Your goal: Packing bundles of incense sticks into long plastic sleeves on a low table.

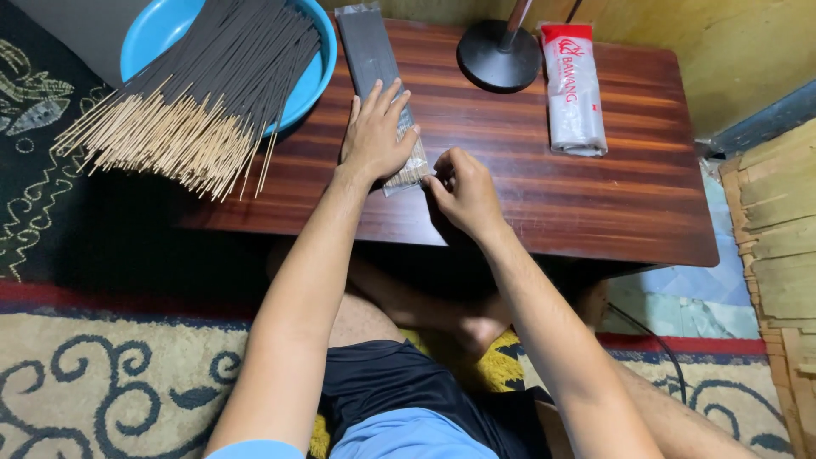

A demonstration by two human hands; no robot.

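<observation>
While the left hand [374, 132] lies flat and wide on the packet [380, 89], the right hand [463, 191] pinches its open end just beside; sealing seems underway, needing a steady fold.

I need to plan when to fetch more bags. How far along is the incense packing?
Done: one clear packet is filled with dark sticks. In hand: the left hand presses it flat while the right hand works at its open end. Left: a big heap of loose sticks across the blue basin.
</observation>
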